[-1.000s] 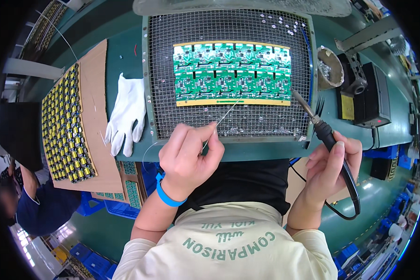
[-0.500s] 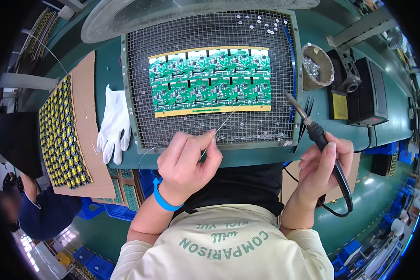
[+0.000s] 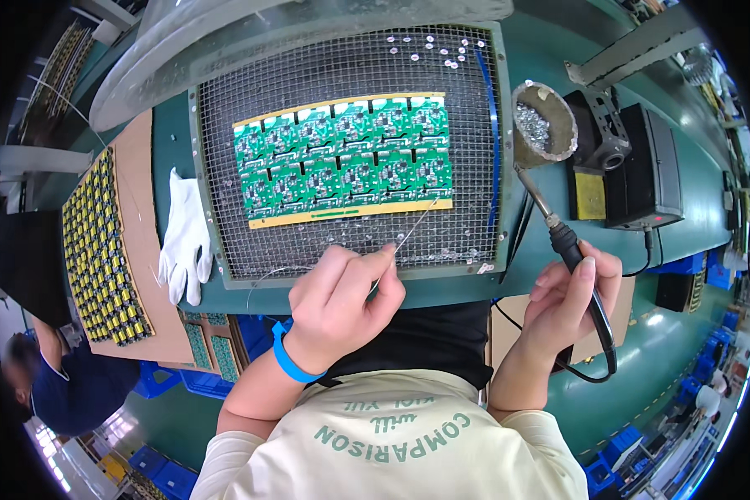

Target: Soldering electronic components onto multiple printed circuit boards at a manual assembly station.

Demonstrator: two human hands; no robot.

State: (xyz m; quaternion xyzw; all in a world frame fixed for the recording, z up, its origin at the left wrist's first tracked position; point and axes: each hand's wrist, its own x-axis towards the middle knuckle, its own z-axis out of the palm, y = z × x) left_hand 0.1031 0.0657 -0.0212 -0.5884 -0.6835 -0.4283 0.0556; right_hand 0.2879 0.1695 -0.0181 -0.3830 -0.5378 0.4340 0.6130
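My left hand [image 3: 342,298], with a blue band on its wrist, pinches a thin solder wire [image 3: 414,227]. The wire's tip points up at the lower right edge of a green circuit board panel [image 3: 342,160]. That panel lies on a metal mesh tray [image 3: 217,179], made of many joined boards with yellow strips along its long sides. In my right hand [image 3: 577,296] is a soldering iron [image 3: 565,242], held like a pen by its black grip. Its tip is raised beside the rim of a bowl [image 3: 565,150] filled with silvery bits, apart from the panel.
A soldering iron stand [image 3: 604,137] with a yellow sponge and a black box [image 3: 650,171] are at the right. Tweezers [image 3: 521,227] lie beside the tray. Leftward are a white glove [image 3: 183,242] and cardboard bearing yellow-topped components [image 3: 104,250]. Another person [image 3: 75,383] sits far left.
The view has shifted, so the tray and panel appear further left. The iron's tip is now closer to the bowl. My left hand keeps its pinch on the wire.
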